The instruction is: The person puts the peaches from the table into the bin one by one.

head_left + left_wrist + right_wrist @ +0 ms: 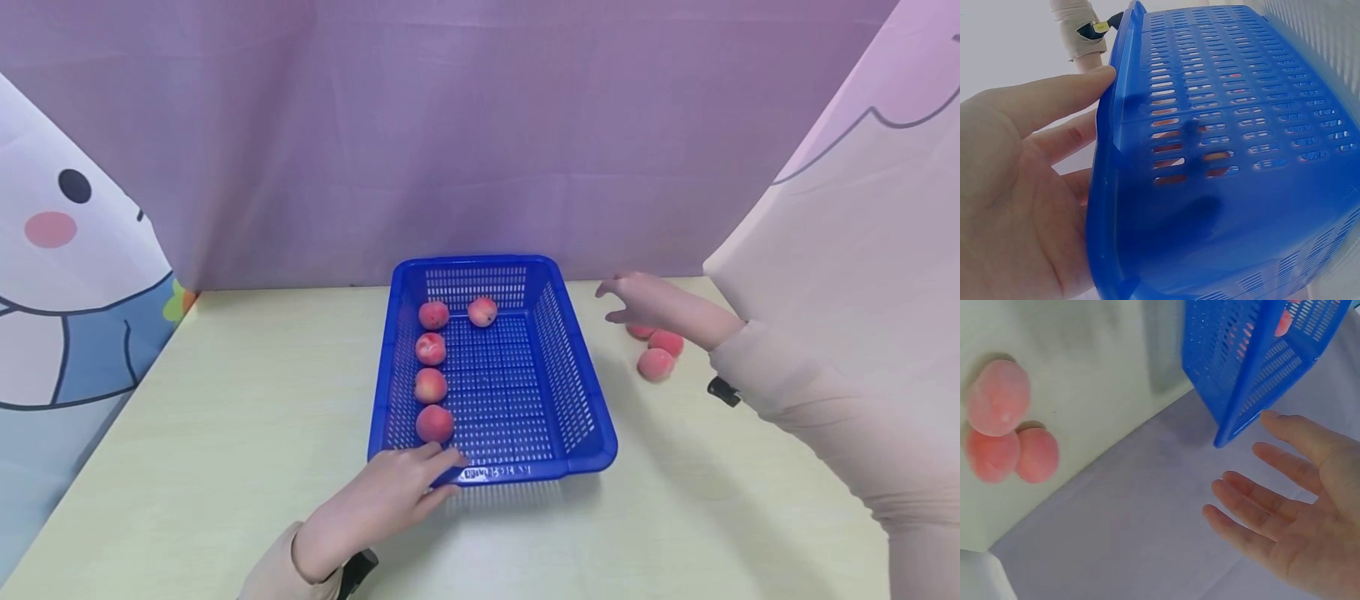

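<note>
A blue plastic basket (491, 473) with slotted walls stands on the table. Several peaches (431, 386) form a column along its left wall, and one more peach (482, 312) lies near the back wall. My left hand (386, 496) grips the front-left rim; the left wrist view has the thumb (1079, 87) against the rim. Over the table right of the basket is my right hand (648, 302), holding nothing, its fingers spread and loosely bent. Beneath and beside it lie three peaches (656, 364), one partly hidden in the head view; the right wrist view shows them clustered (1000, 397).
The pale table (277, 400) extends on both sides of the basket. A purple cloth (465, 142) hangs close behind it. Printed cartoon cloths (82, 275) border the left and right.
</note>
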{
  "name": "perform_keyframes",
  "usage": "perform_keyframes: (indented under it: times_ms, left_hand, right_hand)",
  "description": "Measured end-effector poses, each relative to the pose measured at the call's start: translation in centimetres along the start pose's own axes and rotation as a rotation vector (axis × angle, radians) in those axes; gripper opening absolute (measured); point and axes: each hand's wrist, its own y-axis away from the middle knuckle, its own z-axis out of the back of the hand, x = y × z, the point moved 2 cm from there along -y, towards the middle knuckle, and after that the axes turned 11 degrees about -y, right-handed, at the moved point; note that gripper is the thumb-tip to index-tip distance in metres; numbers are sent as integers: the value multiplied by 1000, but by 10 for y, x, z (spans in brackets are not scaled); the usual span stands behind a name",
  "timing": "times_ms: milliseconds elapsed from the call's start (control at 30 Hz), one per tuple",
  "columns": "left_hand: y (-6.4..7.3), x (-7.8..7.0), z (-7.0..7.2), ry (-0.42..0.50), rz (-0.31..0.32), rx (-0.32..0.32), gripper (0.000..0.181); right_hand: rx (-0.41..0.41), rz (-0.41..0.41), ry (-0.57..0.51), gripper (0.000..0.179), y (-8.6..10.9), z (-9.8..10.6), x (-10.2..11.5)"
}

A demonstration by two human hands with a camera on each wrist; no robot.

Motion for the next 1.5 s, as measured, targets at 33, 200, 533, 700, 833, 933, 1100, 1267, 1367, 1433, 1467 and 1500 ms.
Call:
perform_keyframes:
  times_ms: [33,200,533,700,833,933,1100,1267,1367,1433,1467,1500]
  left_hand:
    - [0,0,0,3,1,2,17]
    - [1,0,1,11,5,7,17]
    - [1,0,0,0,0,-12,16]
    - [1,0,0,-7,-3,-22,16]
    - [1,0,-1,-10,-2,-17,17]
    - [1,0,0,-11,1,-10,17]
    - [1,0,0,-12,1,-8,17]
    - [2,0,-1,-12,1,-7,17]
    - [2,0,-2,-19,-1,-9,17]
    - [2,0,-2,-19,1,-6,16]
    - [2,0,-2,-19,2,-4,16]
    - [2,0,-2,-19,3,-3,16]
  right_hand:
    - [-5,1,-3,33,1,-1,-2]
    - [15,-42,-30,34,8,-7,-12]
    - [37,-82,-92,32,21,-22,-30]
    - [51,-1,-74,12,26,-30,-37]
    - [59,-75,-151,14,31,-36,-45]
    - [79,-183,-240,18,34,-40,-52]
    - [83,-234,-296,27,39,-46,-59]
    - [33,-156,-264,33,45,-54,-64]
    - [17,-142,-254,25,46,-60,-68]
    - [8,-140,-264,23,47,-63,-70]
    - [4,-131,-259,21,47,-65,-71]
    - [1,-128,-265,20,47,-66,-72]
